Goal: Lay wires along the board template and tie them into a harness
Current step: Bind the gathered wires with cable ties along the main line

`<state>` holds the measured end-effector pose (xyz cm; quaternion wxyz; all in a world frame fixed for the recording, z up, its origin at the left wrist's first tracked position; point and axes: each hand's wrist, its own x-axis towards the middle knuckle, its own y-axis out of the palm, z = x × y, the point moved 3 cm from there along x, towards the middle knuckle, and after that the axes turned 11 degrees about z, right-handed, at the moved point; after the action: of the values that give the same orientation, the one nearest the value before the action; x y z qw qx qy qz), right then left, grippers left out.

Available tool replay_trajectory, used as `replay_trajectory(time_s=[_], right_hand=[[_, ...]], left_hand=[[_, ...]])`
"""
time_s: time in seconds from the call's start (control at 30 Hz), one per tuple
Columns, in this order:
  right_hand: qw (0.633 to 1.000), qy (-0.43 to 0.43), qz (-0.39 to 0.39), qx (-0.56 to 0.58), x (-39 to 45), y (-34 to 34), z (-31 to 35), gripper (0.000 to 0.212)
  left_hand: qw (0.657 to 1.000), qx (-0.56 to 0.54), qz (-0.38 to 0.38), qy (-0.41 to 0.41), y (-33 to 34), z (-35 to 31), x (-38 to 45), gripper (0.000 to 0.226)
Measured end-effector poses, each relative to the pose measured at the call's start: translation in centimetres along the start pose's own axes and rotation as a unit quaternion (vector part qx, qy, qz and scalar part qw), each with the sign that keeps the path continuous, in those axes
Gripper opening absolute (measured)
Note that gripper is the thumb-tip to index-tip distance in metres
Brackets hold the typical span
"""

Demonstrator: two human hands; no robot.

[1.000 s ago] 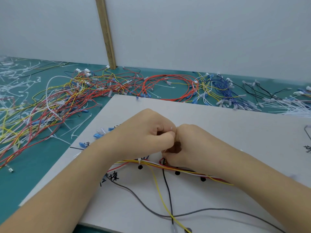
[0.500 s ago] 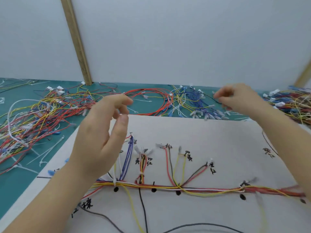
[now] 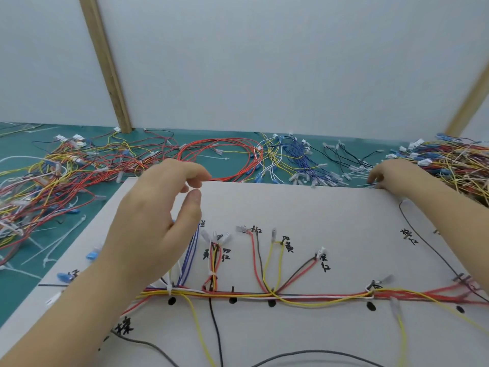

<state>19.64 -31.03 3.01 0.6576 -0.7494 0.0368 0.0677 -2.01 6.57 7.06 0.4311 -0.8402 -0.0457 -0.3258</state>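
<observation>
The pale board template (image 3: pixel 304 207) carries handwritten labels and black dots. A wire bundle (image 3: pixel 291 296) of red, yellow, white and black wires runs along its dot row, with branches going up to the labels. White ties (image 3: pixel 169 288) bind it in places. My left hand (image 3: pixel 158 223) hovers above the board's left part, with its fingers loosely curled and nothing in them. My right hand (image 3: pixel 397 178) rests at the board's far right edge, where its fingertips pinch a thin pale strand (image 3: pixel 366 184).
Loose wires cover the green mat: a red and yellow tangle (image 3: pixel 53 181) at left, red loops (image 3: pixel 225 160) and blue wires (image 3: pixel 299 157) behind the board, and a mixed heap (image 3: pixel 455 165) at right. White cable ties (image 3: pixel 60 239) lie left of the board. A grey cable (image 3: pixel 317 353) crosses the board's near side.
Both hands left the bundle, where they were pressed together, and moved apart. My right hand came down to the wires at the board's far right edge. My left hand stays raised.
</observation>
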Motion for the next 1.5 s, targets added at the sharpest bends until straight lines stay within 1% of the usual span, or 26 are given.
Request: replay_trajectory(time_s=[0.13,0.27,0.37,0.5,0.63,0.77,0.87,0.93,1.0,1.1,1.17,1.23,1.27,1.3,1.33,1.37,1.4,1.43,1.47,1.5], right_hand=[[0.999,-0.007,-0.035,0.003,-0.2,0.2,0.1,0.01],[0.995,-0.028,-0.09,0.027,-0.3,0.0,-0.4,0.014],[0.993,-0.041,-0.106,0.034,-0.6,0.1,-0.5,0.014],[0.986,-0.058,-0.136,0.079,-1.1,0.1,-0.5,0.015],[0.977,-0.047,-0.157,0.138,-1.5,-0.6,-0.7,0.015],[0.953,-0.066,-0.199,0.218,-2.4,-1.7,-0.6,0.01],[0.945,-0.084,-0.212,0.237,-2.6,-2.0,-0.2,0.016],[0.944,-0.086,-0.223,0.227,-2.7,-2.0,0.0,0.02],[0.944,-0.086,-0.236,0.215,-2.7,-2.0,0.0,0.021],[0.941,-0.105,-0.257,0.195,-2.8,-2.1,0.1,0.022],[0.932,-0.121,-0.275,0.204,-3.2,-2.5,0.4,0.023],[0.919,-0.128,-0.294,0.227,-3.6,-3.0,0.9,0.024],[0.907,-0.131,-0.305,0.258,-4.0,-3.4,1.5,0.023],[0.888,-0.139,-0.314,0.306,-4.6,-4.0,2.3,0.022],[0.86,-0.156,-0.321,0.365,-5.5,-4.8,3.4,0.02],[0.827,-0.184,-0.32,0.425,-6.5,-5.6,4.9,0.019],[0.8,-0.218,-0.309,0.466,-7.8,-6.5,6.5,0.023],[0.79,-0.26,-0.28,0.479,-9.1,-7.2,8.4,0.028],[0.798,-0.31,-0.229,0.464,-10.6,-7.7,10.5,0.031],[0.814,-0.362,-0.157,0.426,-12.1,-7.8,12.6,0.032]], left_hand=[[1.0,0.017,0.004,0.004,0.1,0.2,-0.2,0.031],[1.0,0.02,0.01,0.011,0.2,0.3,-0.1,0.03],[1.0,0.017,0.015,0.018,0.3,0.2,-0.2,0.031],[0.999,0.027,0.021,0.014,0.3,0.2,-0.2,0.031],[0.999,0.029,0.039,0.012,0.4,0.2,-0.1,0.031],[0.998,0.024,0.051,0.017,0.5,0.1,-0.2,0.032],[0.998,0.027,0.058,0.013,0.5,0.1,-0.2,0.032],[0.996,0.033,0.079,0.022,0.5,0.0,-0.2,0.031],[0.992,0.023,0.117,0.05,0.7,-0.2,-0.3,0.029],[0.982,-0.048,0.167,0.073,0.8,-0.6,-0.6,0.026],[0.981,-0.065,0.164,0.084,0.7,-0.9,-0.6,0.024],[0.982,-0.074,0.143,0.096,0.4,-1.1,-0.5,0.02],[0.983,-0.078,0.13,0.102,0.3,-1.3,-0.5,0.019],[0.984,-0.081,0.118,0.106,0.1,-1.4,-0.6,0.017],[0.985,-0.089,0.106,0.107,0.0,-1.5,-0.6,0.016],[0.984,-0.103,0.099,0.102,-0.1,-1.5,-0.7,0.015],[0.983,-0.125,0.096,0.089,-0.1,-1.4,-0.7,0.015],[0.981,-0.149,0.096,0.073,-0.1,-1.3,-0.7,0.014],[0.979,-0.17,0.101,0.057,0.0,-1.2,-0.7,0.013],[0.976,-0.182,0.107,0.045,0.1,-1.1,-0.7,0.012]])
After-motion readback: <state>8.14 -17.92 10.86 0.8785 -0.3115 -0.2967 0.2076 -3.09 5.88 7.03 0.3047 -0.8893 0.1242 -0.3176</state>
